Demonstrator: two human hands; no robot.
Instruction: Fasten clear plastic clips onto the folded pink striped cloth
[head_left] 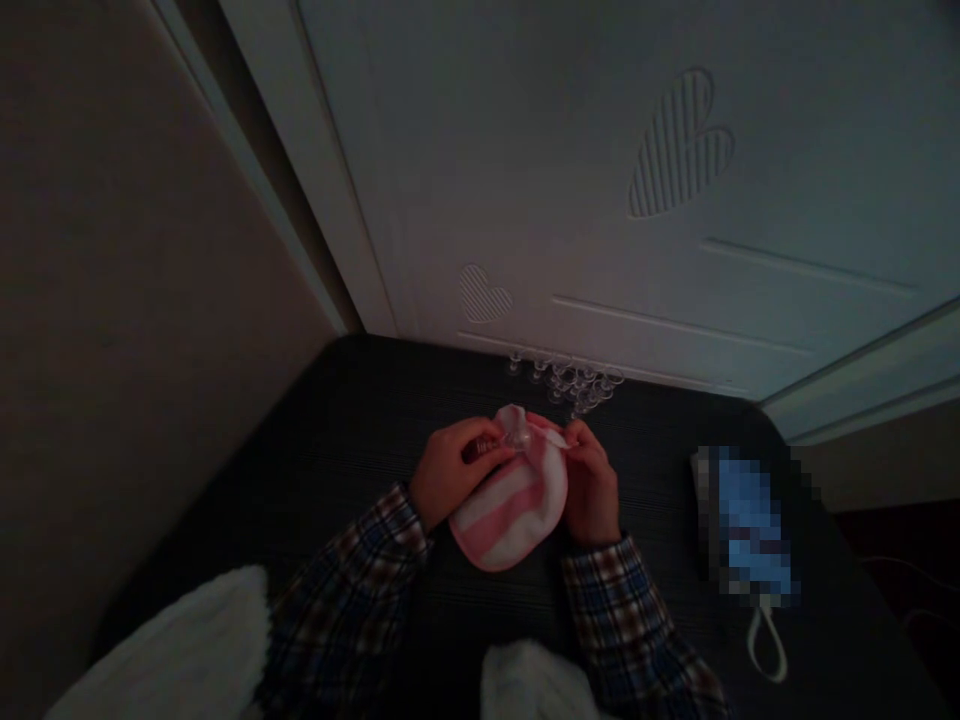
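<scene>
A pink and white striped cloth (510,515) hangs between my two hands over a dark table (360,420). My left hand (450,472) is closed on the cloth's upper left edge and seems to hold a small clear glass (517,437) inside the cloth. My right hand (592,480) is closed, pinching the cloth's upper right edge next to the glass. Both sleeves are plaid. The dim light hides the details of the glass.
Several small clear glasses (574,382) stand in a cluster at the table's far edge, against a white door with heart shapes (679,145). A blue object with a white loop (750,540) lies at the right. White fluffy fabric (187,650) lies near the front edge.
</scene>
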